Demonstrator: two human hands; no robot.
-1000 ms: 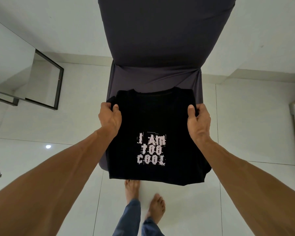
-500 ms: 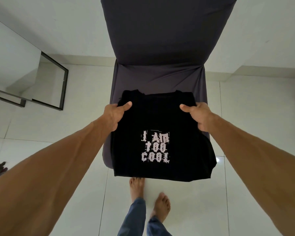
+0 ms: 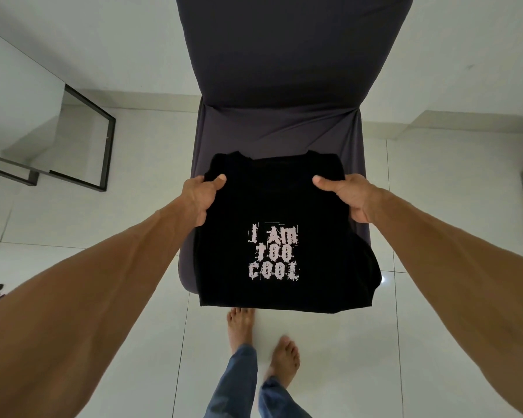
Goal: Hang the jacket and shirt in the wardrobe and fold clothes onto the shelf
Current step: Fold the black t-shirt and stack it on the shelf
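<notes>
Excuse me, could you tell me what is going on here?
A person stands barefoot before a chair in a dark grey fabric cover, holding a folded black T-shirt with pale lettering. The left hand and right hand each grip one upper corner, thumbs on top. The shirt overhangs the seat's front edge.

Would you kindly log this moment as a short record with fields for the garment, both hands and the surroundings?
garment: black T-shirt, folded, "I AM TOO COOL" print facing up
left hand: grips the shirt's left edge, thumb on top
right hand: grips its right edge, thumb on top
chair: dark cover, behind the shirt; seat contact unclear
floor: pale tiles, bare feet below
</notes>
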